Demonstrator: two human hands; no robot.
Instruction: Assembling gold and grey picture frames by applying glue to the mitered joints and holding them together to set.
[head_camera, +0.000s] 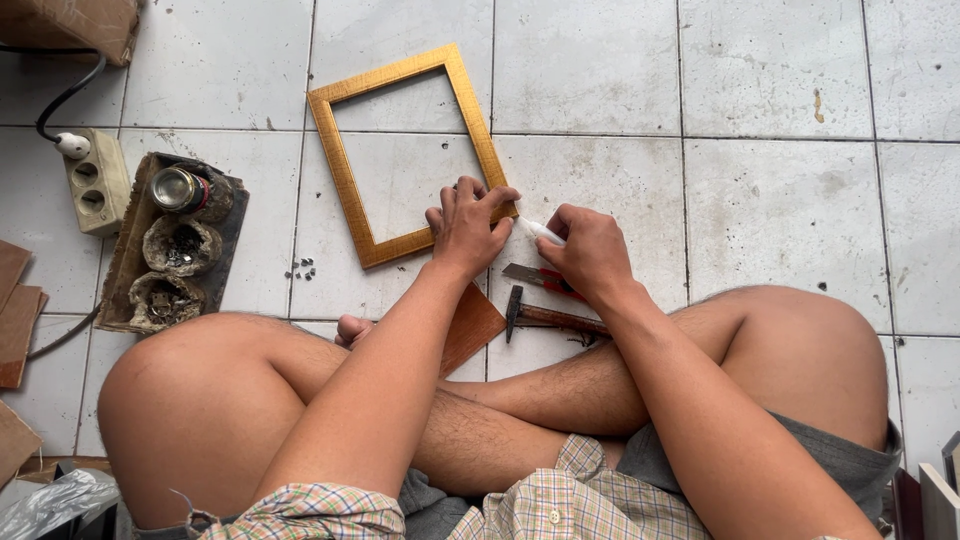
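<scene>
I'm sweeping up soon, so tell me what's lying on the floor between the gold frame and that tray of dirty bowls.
In the head view, a small cluster of dark nails or screws lies on the tile between the gold frame and the tray.

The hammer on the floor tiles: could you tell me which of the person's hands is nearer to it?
Right. The right hand is just above the hammer; the left hand rests farther away on the gold frame corner.
</scene>
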